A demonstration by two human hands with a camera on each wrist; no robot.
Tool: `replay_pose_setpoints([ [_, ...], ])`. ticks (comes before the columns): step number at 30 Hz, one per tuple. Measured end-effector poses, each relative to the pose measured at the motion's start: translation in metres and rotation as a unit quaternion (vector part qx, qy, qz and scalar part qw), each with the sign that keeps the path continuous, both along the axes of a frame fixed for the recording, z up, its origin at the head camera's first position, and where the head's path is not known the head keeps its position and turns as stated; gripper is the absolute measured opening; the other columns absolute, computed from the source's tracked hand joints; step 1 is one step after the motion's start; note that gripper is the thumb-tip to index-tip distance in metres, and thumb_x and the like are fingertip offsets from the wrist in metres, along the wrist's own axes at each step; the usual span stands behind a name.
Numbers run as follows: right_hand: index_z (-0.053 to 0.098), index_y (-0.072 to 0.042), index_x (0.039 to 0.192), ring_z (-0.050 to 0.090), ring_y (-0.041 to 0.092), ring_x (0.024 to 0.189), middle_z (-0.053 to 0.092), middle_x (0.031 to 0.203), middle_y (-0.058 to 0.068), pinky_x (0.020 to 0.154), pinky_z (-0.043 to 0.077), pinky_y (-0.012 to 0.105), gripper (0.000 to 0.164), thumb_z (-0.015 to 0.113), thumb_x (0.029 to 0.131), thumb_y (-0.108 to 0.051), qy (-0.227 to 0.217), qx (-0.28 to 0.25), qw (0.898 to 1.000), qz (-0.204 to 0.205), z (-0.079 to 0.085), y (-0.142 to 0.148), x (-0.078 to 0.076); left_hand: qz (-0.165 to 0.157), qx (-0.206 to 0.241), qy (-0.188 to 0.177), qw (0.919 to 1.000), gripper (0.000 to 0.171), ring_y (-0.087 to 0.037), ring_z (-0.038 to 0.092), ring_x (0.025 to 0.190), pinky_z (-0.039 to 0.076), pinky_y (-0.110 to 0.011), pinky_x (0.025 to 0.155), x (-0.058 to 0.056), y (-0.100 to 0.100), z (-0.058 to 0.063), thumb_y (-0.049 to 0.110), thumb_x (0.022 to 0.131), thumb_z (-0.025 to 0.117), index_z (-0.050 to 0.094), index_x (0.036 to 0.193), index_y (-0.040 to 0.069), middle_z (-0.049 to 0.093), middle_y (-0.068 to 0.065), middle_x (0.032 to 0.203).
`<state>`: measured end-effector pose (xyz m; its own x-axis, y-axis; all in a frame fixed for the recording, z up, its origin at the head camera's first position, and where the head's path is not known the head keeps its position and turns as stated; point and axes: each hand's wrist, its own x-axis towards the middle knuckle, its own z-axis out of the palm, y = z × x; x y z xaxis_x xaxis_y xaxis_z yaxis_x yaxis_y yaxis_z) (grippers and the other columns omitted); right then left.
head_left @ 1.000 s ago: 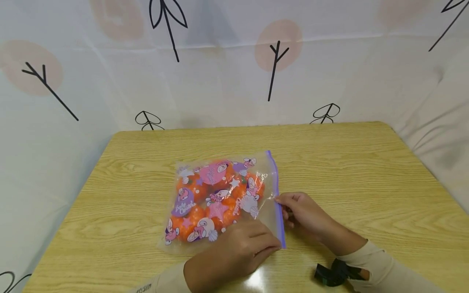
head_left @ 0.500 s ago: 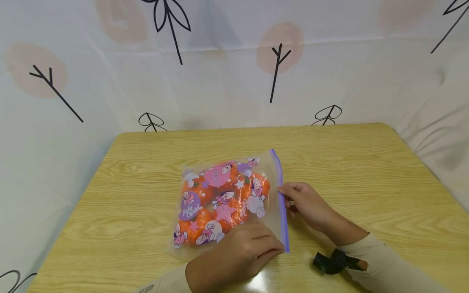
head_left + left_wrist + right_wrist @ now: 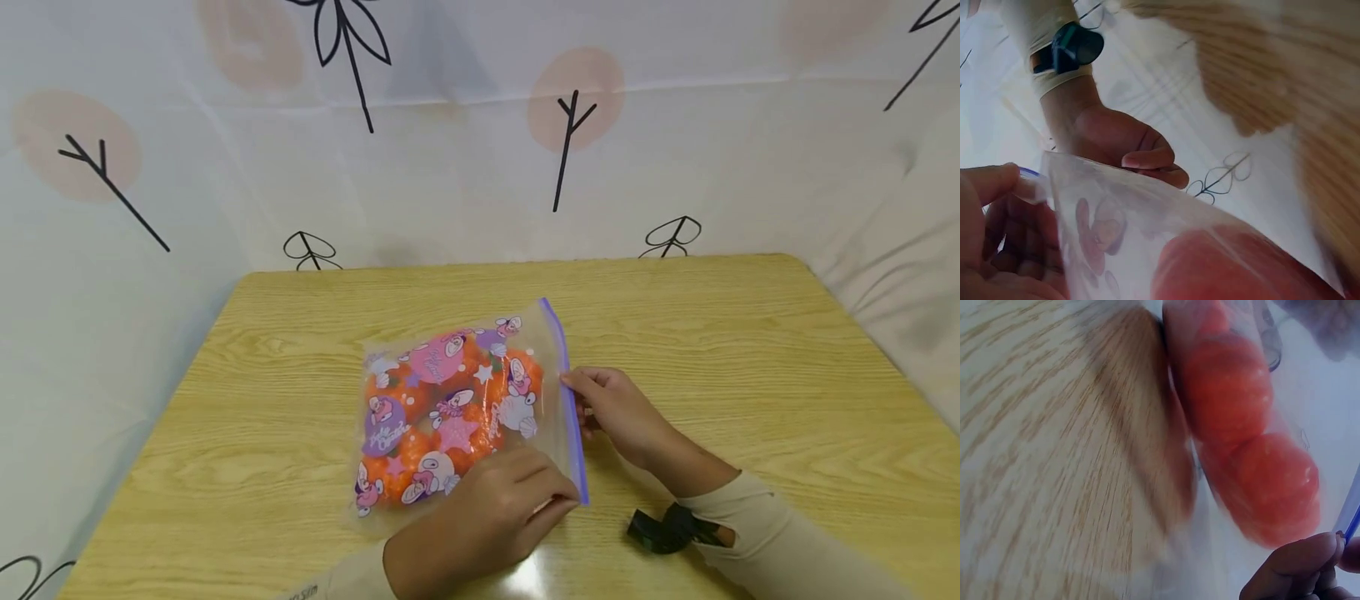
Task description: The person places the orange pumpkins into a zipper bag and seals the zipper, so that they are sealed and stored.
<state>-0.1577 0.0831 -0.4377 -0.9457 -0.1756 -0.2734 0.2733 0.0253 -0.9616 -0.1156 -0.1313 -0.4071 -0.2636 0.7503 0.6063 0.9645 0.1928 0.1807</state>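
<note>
A clear zip bag (image 3: 551, 417) printed with pink and purple cartoon figures lies over the middle of the table, its purple zip strip (image 3: 561, 350) towards the right. Several round orange fruits, which look like mandarins (image 3: 1272, 484), fill it. My left hand (image 3: 491, 517) pinches the strip's near corner between thumb and fingers. Farther up the same edge, my right hand (image 3: 618, 412) pinches the strip with thumb and forefinger. The right wrist view shows that pinch at its lower right corner. Whether the zip is sealed cannot be seen.
The bag and hands are over a wood-grain table (image 3: 735, 333). Behind it hangs a white cloth (image 3: 450, 167) with plant drawings, which also covers the sides. A black device (image 3: 663, 529) is strapped at the right wrist, just above the table.
My right hand has shifted along the strip towards its far end. The bag's far corner now leans a little to the left. My left hand keeps its pinch at the near corner.
</note>
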Motion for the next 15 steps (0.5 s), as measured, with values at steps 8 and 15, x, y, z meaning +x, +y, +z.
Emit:
replay_pose_setpoints([
  [8, 0.056, -0.011, 0.083, 0.047, 0.008, 0.058, 0.050, 0.064, -0.005, 0.052, 0.042, 0.022, 0.026, 0.050, 0.103, -0.027, -0.044, -0.025, 0.998, 0.022, 0.007, -0.002, 0.005, 0.079, -0.021, 0.003, 0.9966, 0.027, -0.005, 0.061, 0.086, 0.050, -0.016, 0.081, 0.003, -0.002, 0.000, 0.025, 0.085, 0.074, 0.065, 0.108, 0.015, 0.064, 0.006, 0.099],
  [15, 0.054, -0.011, 0.083, 0.048, 0.007, 0.057, 0.051, 0.063, -0.005, 0.052, 0.042, 0.021, 0.023, 0.051, 0.102, -0.023, -0.037, -0.024, 0.998, 0.042, 0.011, -0.004, 0.010, 0.123, -0.060, -0.031, 0.9901, 0.046, -0.011, 0.063, 0.105, 0.051, -0.025, 0.093, 0.007, -0.005, -0.001, 0.027, 0.082, 0.075, 0.066, 0.126, 0.016, 0.066, 0.001, 0.121],
])
